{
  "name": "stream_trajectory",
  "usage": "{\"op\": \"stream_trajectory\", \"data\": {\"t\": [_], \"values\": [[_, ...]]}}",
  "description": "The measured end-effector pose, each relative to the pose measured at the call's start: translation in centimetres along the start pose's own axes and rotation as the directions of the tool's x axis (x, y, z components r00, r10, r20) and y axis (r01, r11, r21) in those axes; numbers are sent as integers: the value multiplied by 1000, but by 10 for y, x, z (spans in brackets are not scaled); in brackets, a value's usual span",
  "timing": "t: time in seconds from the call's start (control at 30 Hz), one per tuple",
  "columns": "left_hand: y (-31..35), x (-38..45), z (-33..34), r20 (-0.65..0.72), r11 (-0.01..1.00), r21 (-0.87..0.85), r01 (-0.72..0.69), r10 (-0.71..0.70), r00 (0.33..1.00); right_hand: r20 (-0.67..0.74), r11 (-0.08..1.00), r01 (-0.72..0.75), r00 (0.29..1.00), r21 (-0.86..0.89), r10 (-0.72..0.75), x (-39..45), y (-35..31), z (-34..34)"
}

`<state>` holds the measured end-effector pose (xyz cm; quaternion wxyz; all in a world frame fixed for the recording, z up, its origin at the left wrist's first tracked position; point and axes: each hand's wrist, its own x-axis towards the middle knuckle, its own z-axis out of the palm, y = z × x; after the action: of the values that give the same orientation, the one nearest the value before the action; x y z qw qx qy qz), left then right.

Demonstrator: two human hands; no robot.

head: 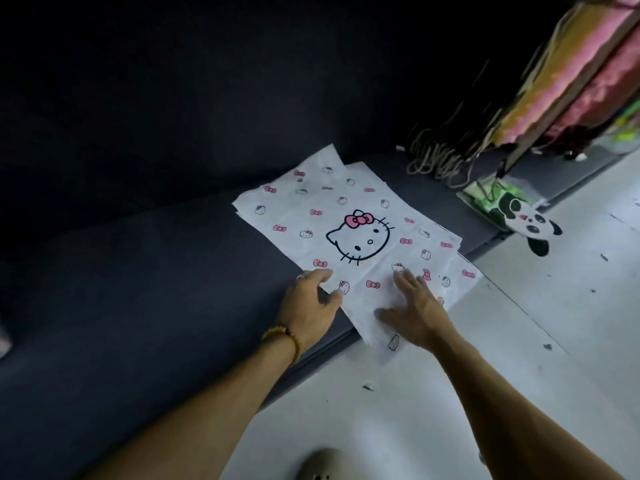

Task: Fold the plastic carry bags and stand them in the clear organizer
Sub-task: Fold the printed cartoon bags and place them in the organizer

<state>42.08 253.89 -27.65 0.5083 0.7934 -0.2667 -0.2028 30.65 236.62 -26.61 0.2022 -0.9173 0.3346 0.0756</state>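
Note:
A stack of white plastic carry bags (346, 216), printed with a cat face and pink bows, lies flat on a dark grey cushioned surface (145, 271), its near corner hanging over the edge. My left hand (311, 303) touches the stack's near left edge, thumb on the top bag. My right hand (412, 306) lies flat on the near corner with fingers spread. No clear organizer is in view.
A panda-print bag (523, 220) lies at the surface's right end. Behind it stand pink and yellow bags (568, 81) with cord handles (440, 161) hanging down. A white floor (450, 393) runs below the edge, and a shoe tip (318, 465) shows at the bottom.

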Motion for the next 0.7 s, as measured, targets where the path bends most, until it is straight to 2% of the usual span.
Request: {"op": "stream_trajectory", "data": {"t": [0.03, 0.1, 0.2, 0.27, 0.37, 0.43, 0.53, 0.57, 0.63, 0.7], "values": [[-3, 6, 7, 44, 996, 83, -40, 36, 998, -13, 997, 54, 998, -46, -55, 3, 3, 4], [-11, 13, 16, 142, 962, 244, -126, 94, 985, -134, 989, 119, 982, -84, -130, 3, 1, 13], [-18, 12, 21, 208, 875, 418, -243, 168, 964, -272, 992, 94, 955, -87, -115, 1, -7, 17], [-19, 9, 18, 197, 838, 464, -286, 218, 956, -269, 988, 146, 951, -51, -154, -3, -18, 15], [-17, -1, 3, 219, 786, 524, -327, 247, 944, -219, 955, 296, 932, -2, -289, -15, -45, 8], [-16, -12, -16, 213, 746, 581, -325, 246, 946, -166, 908, 388, 917, 159, -363, -28, -73, 4], [-17, -35, -57, 100, 738, 592, -324, 331, 938, -104, 830, 432, 900, 352, -424, -54, -114, 11], [-18, -43, -72, 92, 743, 592, -311, 321, 943, -109, 820, 426, 902, 382, -417, -63, -124, 15], [-20, -60, -102, 105, 769, 602, -217, 193, 975, -92, 849, 365, 929, 382, -358, -80, -137, 21], [-27, -73, -130, 107, 805, 587, -83, 24, 994, -29, 910, 358, 932, 207, -361, -93, -142, 25]]}}
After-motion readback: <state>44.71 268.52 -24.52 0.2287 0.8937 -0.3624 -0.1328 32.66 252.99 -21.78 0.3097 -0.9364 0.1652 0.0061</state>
